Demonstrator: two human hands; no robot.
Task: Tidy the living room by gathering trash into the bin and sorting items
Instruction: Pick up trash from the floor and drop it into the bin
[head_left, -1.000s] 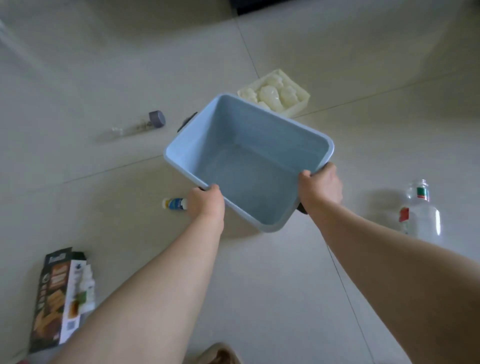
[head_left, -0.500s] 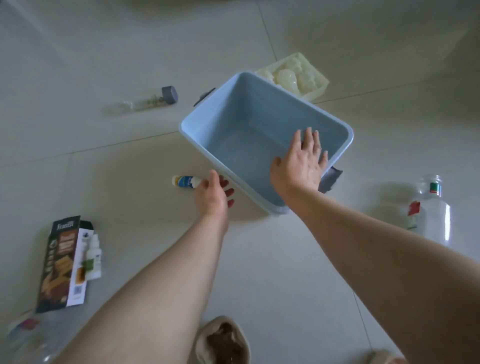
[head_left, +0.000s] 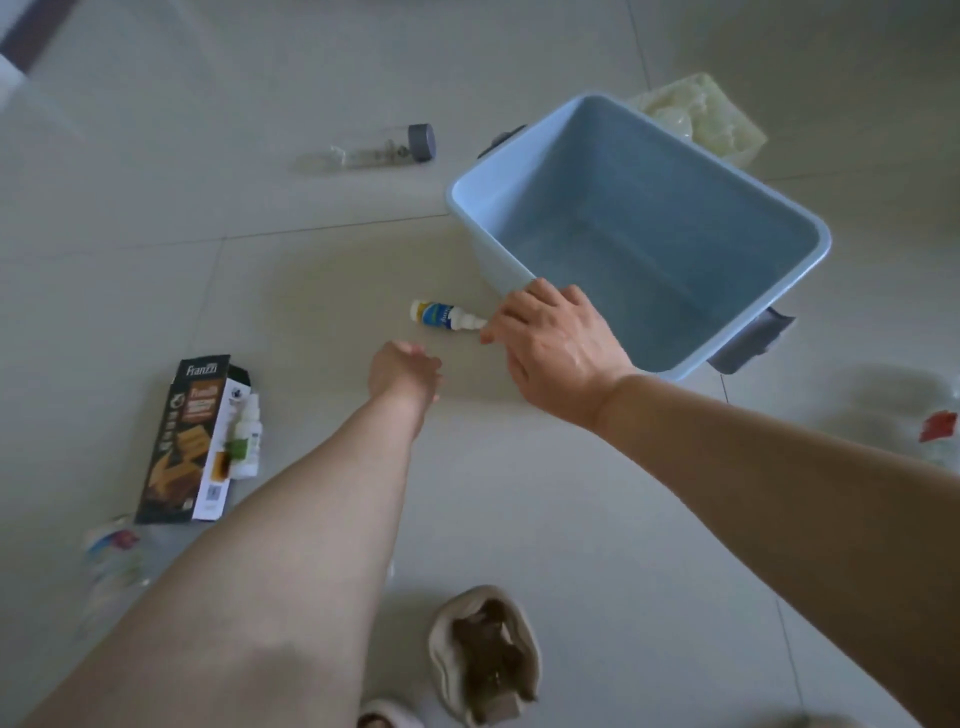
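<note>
An empty light-blue bin (head_left: 649, 223) with dark side handles stands on the tiled floor at the upper right. A small white bottle with a blue label (head_left: 440, 315) lies on the floor just left of the bin's near corner. My right hand (head_left: 556, 348) reaches down beside the bin, and its thumb and fingertips pinch the bottle's nozzle end. My left hand (head_left: 405, 376) hovers just below the bottle with loosely curled fingers and holds nothing.
A dark Franzzi carton (head_left: 189, 441) and a white dropper bottle (head_left: 247, 436) lie at the left. A clear tube with a grey cap (head_left: 379, 148) lies farther back. A cream tray (head_left: 701, 114) sits behind the bin. Clear plastic bottles lie at the right edge (head_left: 935, 431) and lower left (head_left: 111, 556). A slipper (head_left: 483, 654) is near my feet.
Both hands let go of the bin, which now stands on the floor. My right hand moved left from over the bin down to the small bottle's nozzle. My left hand drew back slightly.
</note>
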